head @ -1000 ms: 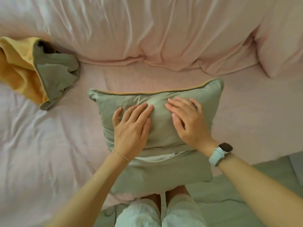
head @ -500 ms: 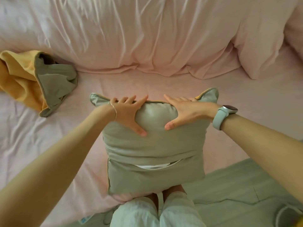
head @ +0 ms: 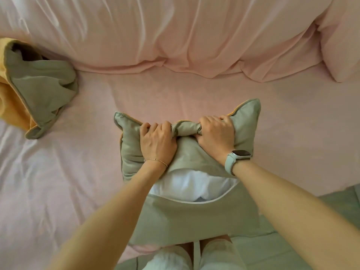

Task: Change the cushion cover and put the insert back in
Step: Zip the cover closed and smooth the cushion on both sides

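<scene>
Two hands squeeze the green cushion on the bed

The left hand [head: 156, 140] and right hand [head: 216, 136] both grip the far edge of the cushion cover [head: 187, 217]; the white insert [head: 191, 185] peeks out nearer the person

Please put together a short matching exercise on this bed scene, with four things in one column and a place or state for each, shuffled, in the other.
Things
1. green cushion cover
2. white insert
3. yellow and green cover
4. watch

Places or states
A. lying crumpled on the sheet at the far left
B. on the right wrist
C. bunched at its far edge in the grip of the left hand and right hand
D. showing through the open back flap

Pairs: 1-C, 2-D, 3-A, 4-B
</scene>
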A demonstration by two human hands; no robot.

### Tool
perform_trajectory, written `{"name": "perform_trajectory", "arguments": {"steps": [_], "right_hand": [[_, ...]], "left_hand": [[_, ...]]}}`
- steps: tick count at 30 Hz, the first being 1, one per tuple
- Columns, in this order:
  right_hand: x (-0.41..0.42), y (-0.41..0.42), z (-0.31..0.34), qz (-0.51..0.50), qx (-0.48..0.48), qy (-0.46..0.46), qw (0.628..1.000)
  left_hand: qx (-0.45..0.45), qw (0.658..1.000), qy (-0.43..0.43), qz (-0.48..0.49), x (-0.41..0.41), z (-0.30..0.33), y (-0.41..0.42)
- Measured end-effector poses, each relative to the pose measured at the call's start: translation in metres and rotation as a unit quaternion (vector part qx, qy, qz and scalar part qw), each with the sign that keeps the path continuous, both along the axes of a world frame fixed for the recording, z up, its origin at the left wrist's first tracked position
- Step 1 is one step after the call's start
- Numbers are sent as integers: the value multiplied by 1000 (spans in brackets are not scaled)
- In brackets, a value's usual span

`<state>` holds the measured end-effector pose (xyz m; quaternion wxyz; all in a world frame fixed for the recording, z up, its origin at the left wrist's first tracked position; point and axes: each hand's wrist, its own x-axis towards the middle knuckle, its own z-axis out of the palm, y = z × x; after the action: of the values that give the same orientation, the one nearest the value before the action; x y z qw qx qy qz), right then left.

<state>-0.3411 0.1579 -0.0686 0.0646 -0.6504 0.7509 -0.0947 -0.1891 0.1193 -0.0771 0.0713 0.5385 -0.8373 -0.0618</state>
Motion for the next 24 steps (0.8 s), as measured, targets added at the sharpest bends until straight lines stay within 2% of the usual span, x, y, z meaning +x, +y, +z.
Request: {"name": "perform_trajectory", "arguments": {"steps": [4, 7, 8, 10, 13, 17, 21, 24], "right_hand": [[-9, -43, -27, -67, -49, -5, 997], [-23, -64, -36, -81, -9, -43, 996], [-28, -69, -33, -89, 7, -68, 994], [-37, -75, -21, -84, -41, -127, 988], [-40, -66, 11, -60, -144, -173, 973], [-27, -4, 42, -22, -193, -151, 969], [2, 72, 56, 31, -143, -187, 971], [21, 108, 47, 58, -68, -172, 981]], "left_hand": [[3, 998, 20, 62, -18, -30, -43], [90, 991, 14, 101, -26, -29, -67], [116, 986, 35, 118, -26, -23, -73], [114, 981, 95, 123, -22, -10, -84], [50, 986, 144, 72, -8, 16, -85], [-8, 968, 251, -29, 14, 45, -35], [45, 954, 262, -136, 37, 59, 38], [29, 959, 234, -157, 52, 55, 70]]}}
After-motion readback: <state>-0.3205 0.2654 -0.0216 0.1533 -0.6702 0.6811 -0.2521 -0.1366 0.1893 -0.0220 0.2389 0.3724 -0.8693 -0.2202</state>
